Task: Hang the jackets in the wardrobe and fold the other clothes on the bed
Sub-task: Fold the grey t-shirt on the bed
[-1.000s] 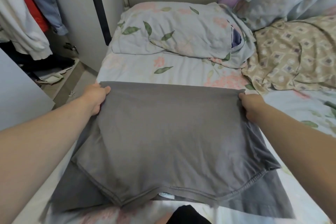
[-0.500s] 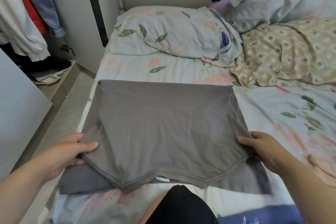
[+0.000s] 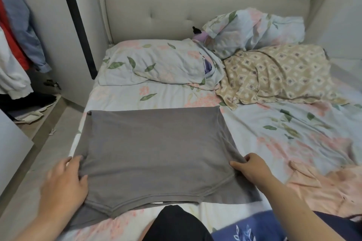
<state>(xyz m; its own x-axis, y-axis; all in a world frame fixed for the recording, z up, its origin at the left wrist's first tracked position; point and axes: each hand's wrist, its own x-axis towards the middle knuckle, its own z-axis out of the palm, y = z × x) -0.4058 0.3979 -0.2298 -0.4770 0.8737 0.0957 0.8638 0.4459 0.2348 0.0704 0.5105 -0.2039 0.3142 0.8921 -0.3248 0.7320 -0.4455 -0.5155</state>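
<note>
Back from the far fold since a second ago, both hands sit lower in the frame — I see the left hand (image 3: 64, 182) and right hand (image 3: 252, 170) each pinching a side edge of the grey shirt (image 3: 154, 154) with curled fingers — which lies folded flat on the bed (image 3: 274, 123), centre frame.

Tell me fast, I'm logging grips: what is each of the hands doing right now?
Left hand: grips the grey shirt at its left edge.
Right hand: pinches the grey shirt at its right edge.
</note>
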